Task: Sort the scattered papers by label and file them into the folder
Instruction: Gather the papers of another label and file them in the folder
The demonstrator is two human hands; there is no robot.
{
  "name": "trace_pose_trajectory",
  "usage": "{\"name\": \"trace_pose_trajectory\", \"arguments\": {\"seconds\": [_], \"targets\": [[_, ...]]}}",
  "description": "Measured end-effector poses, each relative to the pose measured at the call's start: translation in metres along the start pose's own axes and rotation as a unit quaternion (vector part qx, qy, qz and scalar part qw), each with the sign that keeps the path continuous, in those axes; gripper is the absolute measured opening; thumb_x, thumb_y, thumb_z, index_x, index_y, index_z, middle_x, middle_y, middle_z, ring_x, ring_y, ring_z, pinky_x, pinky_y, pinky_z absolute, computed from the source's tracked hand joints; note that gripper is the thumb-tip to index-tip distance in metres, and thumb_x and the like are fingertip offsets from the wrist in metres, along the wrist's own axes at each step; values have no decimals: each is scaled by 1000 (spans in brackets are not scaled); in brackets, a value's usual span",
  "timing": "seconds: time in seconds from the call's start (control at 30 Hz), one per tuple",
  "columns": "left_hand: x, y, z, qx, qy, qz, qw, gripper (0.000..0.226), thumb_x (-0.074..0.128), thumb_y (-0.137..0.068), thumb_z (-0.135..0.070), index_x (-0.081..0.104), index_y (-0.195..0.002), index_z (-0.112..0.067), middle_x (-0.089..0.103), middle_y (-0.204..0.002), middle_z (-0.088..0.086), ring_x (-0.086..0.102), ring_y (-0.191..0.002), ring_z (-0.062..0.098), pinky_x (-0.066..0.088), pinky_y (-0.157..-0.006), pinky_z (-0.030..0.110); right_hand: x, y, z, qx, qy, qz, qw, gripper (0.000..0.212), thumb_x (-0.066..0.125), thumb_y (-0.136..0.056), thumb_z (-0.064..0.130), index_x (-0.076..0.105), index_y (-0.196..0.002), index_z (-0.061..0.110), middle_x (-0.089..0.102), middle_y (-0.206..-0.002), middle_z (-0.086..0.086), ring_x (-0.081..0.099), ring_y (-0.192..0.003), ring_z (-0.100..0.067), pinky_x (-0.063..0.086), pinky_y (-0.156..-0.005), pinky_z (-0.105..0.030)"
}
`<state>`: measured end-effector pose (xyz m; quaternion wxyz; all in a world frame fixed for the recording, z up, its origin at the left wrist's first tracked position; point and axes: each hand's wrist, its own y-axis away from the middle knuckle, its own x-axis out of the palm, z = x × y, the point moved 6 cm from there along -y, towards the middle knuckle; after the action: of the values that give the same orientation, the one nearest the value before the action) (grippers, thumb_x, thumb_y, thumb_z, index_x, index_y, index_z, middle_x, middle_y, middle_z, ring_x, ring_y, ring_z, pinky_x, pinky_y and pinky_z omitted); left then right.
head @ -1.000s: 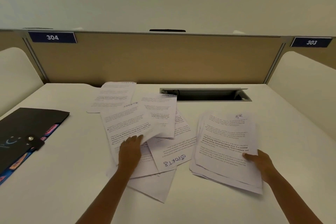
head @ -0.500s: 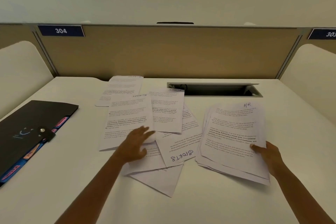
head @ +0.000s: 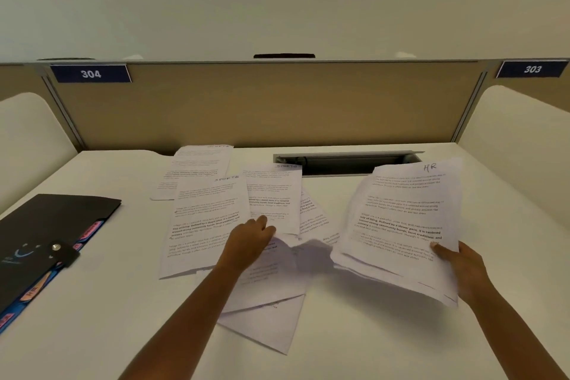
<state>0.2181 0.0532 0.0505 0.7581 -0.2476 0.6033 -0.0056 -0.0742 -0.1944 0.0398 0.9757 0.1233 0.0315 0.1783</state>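
Head view: right hand grips HR stack, lifted and curled, right of centre. Left hand pinches a blurred sheet among SPORTS papers. Black folder closed, far left.

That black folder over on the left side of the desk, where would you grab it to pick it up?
I would take the black folder by its far right corner, coming from the right. It lies flat and closed, so only an overhanging edge lets fingers slip under. That corner is bare, while the near right edge carries the snap strap and the coloured tabs. Both hands are busy with papers now.
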Motion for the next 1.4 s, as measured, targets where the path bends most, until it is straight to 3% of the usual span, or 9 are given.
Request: {"name": "trace_pose_trajectory", "arguments": {"seconds": [0.13,0.3,0.67,0.77,0.83,0.9,1.13,1.27,1.4], "targets": [[-26,-14,27,-193,149,-91,966,6,69,-77,-4,66,-83,-2,60,-75,12,56,-48,19,42,-41,21,-7,3,8,-10,-55,-8,998,39,57,-87,5,51,-125,4,57,-118,-11,56,-94,-30,41,-89,-38],[-25,-11,42,-367,249,-105,890,28,44,-95,-14,62,-94,8,59,-88,22,51,-69,23,38,-60,26,-4,13,16,-37,-72,5,997,36,60,-83,15,53,-118,13,58,-116,-9,56,-104,-30,42,-96,-44],[17,4,-27,-322,311,65,892,35,42,-95,-32,61,-104,-3,64,-99,15,63,-92,24,52,-79,29,-3,19,23,-43,-65,-11,997,37,52,-90,8,47,-126,3,56,-111,-10,57,-84,-23,45,-71,-33],[35,13,-54,-282,191,261,903,86,49,-82,-60,17,-144,-10,28,-146,18,27,-136,34,28,-107,51,-3,20,23,-46,-60,-10,997,37,51,-91,8,47,-127,3,54,-113,-10,54,-77,-14,44,-68,-31],[38,23,-67,-294,162,351,874,107,52,-76,-66,-11,-146,-15,-6,-153,22,-1,-141,40,11,-108,62,-3,21,22,-42,-51,-11,998,37,52,-91,8,47,-127,3,54,-114,-10,54,-77,-15,44,-72,-33],[37,27,-75,-317,163,372,857,109,55,-76,-63,-16,-145,-15,-11,-150,28,-5,-140,43,12,-106,65,-3,21,20,-36,-45,-11,998,36,53,-90,9,47,-126,4,55,-114,-12,56,-79,-18,45,-65,-31],[25,23,-81,-333,86,372,862,88,55,-88,-30,-8,-146,-11,11,-146,37,26,-133,45,37,-103,50,2,23,10,-26,-29,-12,999,35,55,-89,10,49,-123,2,57,-111,-14,55,-89,-33,45,-75,-35],[17,18,-92,-261,35,317,911,76,50,-92,-10,-3,-146,-6,47,-128,27,51,-113,30,45,-92,34,-1,24,11,-28,-32,-16,999,36,54,-89,9,48,-123,2,56,-108,-13,53,-93,-34,43,-82,-40],[7,13,-100,-199,42,286,936,69,46,-93,-3,2,-146,-4,55,-122,16,55,-111,25,45,-91,31,-4,24,14,-31,-38,-22,999,37,55,-89,10,48,-124,3,57,-111,-15,54,-97,-36,44,-85,-40]]}}
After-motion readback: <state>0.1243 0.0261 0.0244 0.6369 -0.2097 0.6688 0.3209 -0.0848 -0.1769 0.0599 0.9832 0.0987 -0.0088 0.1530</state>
